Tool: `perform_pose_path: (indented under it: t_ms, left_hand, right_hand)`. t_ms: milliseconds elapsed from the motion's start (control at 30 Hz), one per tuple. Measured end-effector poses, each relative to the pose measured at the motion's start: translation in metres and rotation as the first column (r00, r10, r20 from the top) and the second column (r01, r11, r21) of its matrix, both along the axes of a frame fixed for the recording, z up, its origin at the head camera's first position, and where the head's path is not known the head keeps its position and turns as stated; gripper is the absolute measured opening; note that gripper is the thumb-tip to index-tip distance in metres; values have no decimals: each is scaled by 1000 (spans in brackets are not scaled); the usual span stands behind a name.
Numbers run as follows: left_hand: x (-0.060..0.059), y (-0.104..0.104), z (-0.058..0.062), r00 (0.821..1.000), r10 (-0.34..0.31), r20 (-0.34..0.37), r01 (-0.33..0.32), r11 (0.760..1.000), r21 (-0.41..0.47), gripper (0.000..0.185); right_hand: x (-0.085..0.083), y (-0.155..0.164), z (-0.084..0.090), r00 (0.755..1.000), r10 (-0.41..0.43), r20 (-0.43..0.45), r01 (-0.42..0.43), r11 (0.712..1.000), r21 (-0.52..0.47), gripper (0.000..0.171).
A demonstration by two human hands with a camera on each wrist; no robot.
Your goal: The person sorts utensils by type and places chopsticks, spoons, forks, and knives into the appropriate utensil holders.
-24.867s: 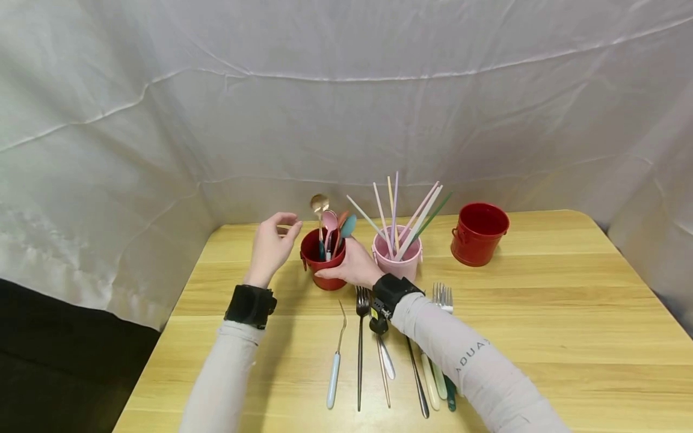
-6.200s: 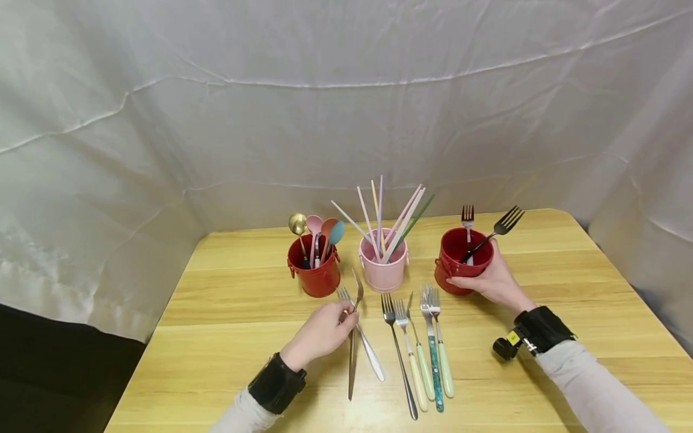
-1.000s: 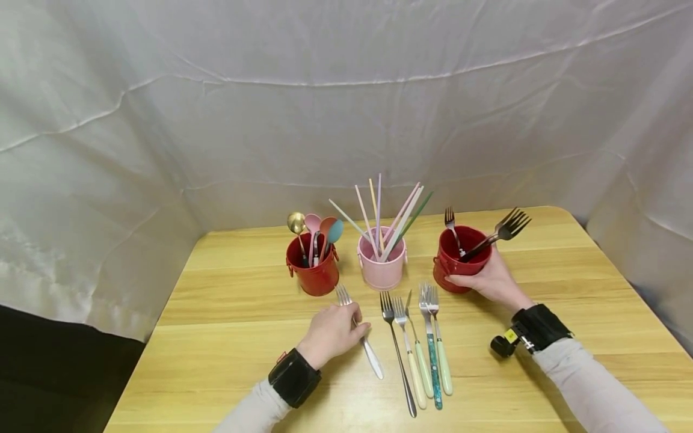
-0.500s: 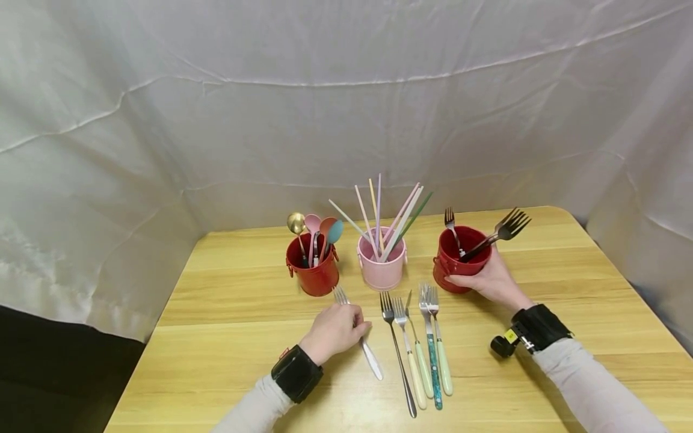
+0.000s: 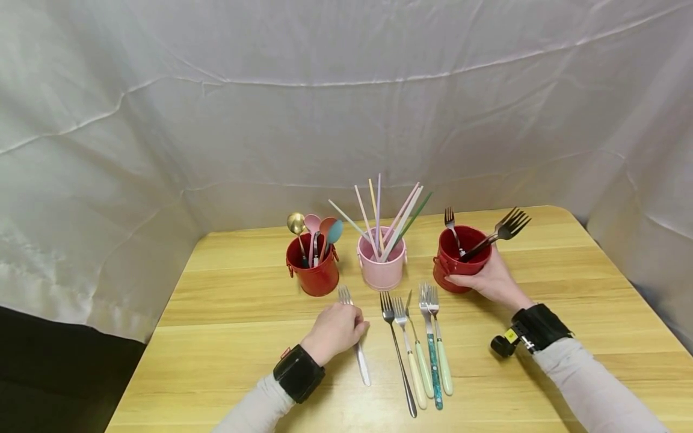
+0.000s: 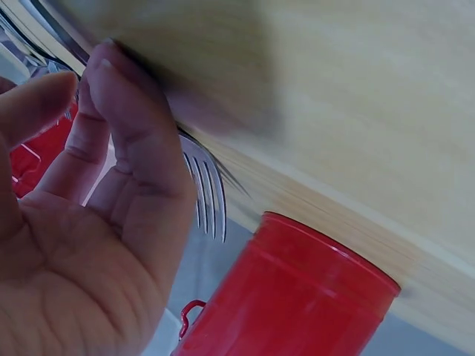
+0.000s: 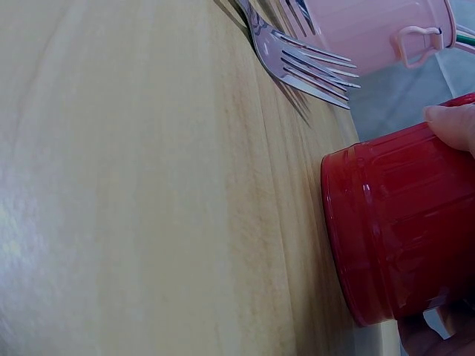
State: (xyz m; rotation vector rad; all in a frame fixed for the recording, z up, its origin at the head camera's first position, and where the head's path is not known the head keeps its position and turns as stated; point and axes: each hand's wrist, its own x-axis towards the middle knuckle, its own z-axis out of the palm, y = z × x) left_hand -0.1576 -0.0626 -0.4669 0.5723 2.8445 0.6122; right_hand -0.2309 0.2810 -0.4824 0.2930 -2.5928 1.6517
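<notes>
Fork sorting going on
Left hand (image 5: 337,330) is pinching a silver fork (image 5: 353,337); right hand (image 5: 487,278) is wrapping the red bucket (image 5: 460,264), steadying it.

Red ribbed metal bucket (image 7: 397,237) is gripped by right hand (image 7: 451,126), standing on pale wooden tabletop (image 7: 148,193). Silver fork tines (image 7: 308,63) lie beside a pink metal bucket (image 7: 375,30).

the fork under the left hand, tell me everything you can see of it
The fork is plain silvery metal, all one piece with no coloured handle. It lies flat on the wooden table, tines pointing away toward the red bucket of spoons, handle end toward the person. The left hand covers its middle, fingers curled over the neck; only the tines and the handle end show. It lies apart from the row of forks to its right.
</notes>
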Motion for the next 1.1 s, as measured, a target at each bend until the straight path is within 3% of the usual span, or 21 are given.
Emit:
perform_pose_path:
  t_ms: [200,667,1100]
  left_hand:
    - [-1,1,0,999,11,30,-11,1000,10,24]
    - [-1,1,-2,1000,4,5,-4,1000,-19,24]
    - [2,-11,-8,1000,8,-22,-6,996,86,24]
  right_hand:
    - [-1,1,-2,1000,6,-15,-6,1000,-15,97]
    - [-1,1,-3,1000,-1,-15,1,1000,4,98]
    - [-2,1,-4,1000,-1,-21,1,1000,5,97]
